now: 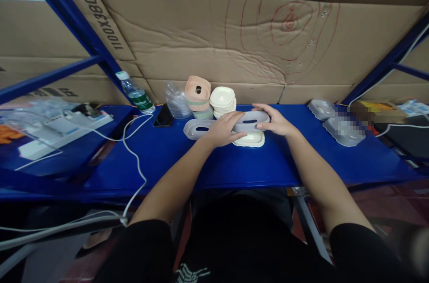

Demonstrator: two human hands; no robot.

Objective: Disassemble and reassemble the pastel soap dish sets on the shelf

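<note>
- Cardboard wall point(214, 33) stands behind the blue bench point(187, 162), red scribbles on it
- White cable point(136, 158) runs across the bench left of the arms and drops over the front edge
- Left hand point(223, 130) and right hand point(275, 121) hold one grey lid point(251, 118) between them at mid-bench, fingers curled over its two short ends
- The lid, oval with a slot in its top, sits on a cream base point(250, 139); whether it is seated I cannot tell
- It looks like light, stiff, smooth plastic, likely to slip if pinched on top; the ends, where the fingers sit, look the best grip
- A second grey lid point(197, 129) lies just left of the left hand
- Stacks behind: pink and green shells point(197, 95), cream shells point(223, 100)
- Clear bag point(176, 102), contents unclear
- Two grey trays point(323, 110) far right, nothing seen in them
- Bottle point(136, 94), some water inside
- Phone point(163, 115) beside the bag
</note>
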